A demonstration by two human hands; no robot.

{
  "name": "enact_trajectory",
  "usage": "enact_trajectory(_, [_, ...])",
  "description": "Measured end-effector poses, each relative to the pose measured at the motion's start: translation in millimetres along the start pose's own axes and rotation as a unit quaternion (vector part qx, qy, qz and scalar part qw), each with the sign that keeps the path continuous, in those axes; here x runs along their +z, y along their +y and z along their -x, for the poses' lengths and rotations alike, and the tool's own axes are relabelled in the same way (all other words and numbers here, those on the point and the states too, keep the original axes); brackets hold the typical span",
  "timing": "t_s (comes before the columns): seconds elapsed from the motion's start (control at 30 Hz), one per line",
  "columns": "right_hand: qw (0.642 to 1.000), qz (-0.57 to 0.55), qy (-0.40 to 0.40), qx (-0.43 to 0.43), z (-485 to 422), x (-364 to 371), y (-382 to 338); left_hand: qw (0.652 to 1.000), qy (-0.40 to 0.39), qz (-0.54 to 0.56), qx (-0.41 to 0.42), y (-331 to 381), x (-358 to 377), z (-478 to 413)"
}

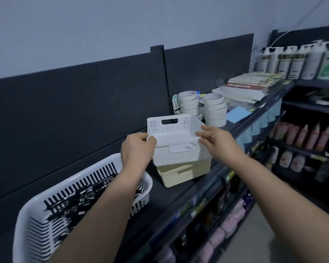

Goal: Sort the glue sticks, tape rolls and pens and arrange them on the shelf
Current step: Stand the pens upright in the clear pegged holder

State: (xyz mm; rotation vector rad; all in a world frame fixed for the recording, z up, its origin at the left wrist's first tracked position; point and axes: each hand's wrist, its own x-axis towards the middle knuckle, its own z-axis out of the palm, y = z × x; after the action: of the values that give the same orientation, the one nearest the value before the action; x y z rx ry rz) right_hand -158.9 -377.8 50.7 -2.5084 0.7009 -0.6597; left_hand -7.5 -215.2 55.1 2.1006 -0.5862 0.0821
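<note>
the left hand (136, 149) curls its fingers round the near-left corner of a white perforated basket (171, 130). the right hand (217, 143) pinches the near-right rim between thumb and fingertips. the basket sits tilted between both sets of fingers, above a white woven basket (179, 158) stacked on a cream basket (182, 174) on the dark shelf (179, 194). it is hard to tell whether it is lifted clear. just beyond the right fingertips stand two stacks of tape rolls (215, 109). below and left of the left fingers, black pens (87, 196) lie heaped in a white slotted basket (36, 224).
</note>
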Motion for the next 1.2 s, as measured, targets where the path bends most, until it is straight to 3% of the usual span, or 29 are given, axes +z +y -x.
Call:
enact_trajectory(0.43, [0.989,0.006,-0.129,-0.069,-27,28,61,0.992,-0.008,-0.076,-0.099,-2,43,20])
enact_trajectory(0.63, [0.985,0.056,-0.094,-0.132,-26,25,42,0.988,0.021,-0.116,-0.105,-3,42,38])
enact_trajectory(0.8, [0.969,-0.003,-0.102,-0.225,-20,32,-4,0.977,0.068,-0.162,-0.122,-17,9,55])
enact_trajectory(0.97, [0.942,-0.055,-0.192,-0.27,10,77,-57,0.958,0.104,-0.198,-0.179,-52,-45,83])
enact_trajectory(1.1, [0.935,-0.021,-0.256,-0.243,24,112,-85,0.936,0.128,-0.234,-0.23,-93,-92,104])
enact_trajectory(1.2, [0.945,0.049,-0.26,-0.191,24,136,-96,0.911,0.12,-0.283,-0.274,-122,-121,113])
